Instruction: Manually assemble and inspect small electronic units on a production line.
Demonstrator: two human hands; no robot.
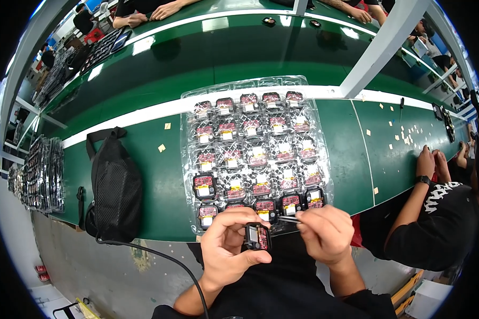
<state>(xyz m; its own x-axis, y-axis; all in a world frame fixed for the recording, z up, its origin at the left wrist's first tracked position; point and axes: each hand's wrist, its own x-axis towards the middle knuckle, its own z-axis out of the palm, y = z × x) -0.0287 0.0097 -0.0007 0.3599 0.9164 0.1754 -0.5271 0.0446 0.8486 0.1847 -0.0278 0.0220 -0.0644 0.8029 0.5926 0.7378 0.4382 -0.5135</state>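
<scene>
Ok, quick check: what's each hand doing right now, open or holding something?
Left hand: closed, holding a unit between thumb and fingers.
Right hand: closed, holding tweezers, tips pointing left.

left hand [224,249] hides part of black device [258,237], thin tool [288,219] too small to identify, far co-workers [165,10] cut off by top edge

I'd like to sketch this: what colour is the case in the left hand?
The case is black, best seen in the head view.
</scene>
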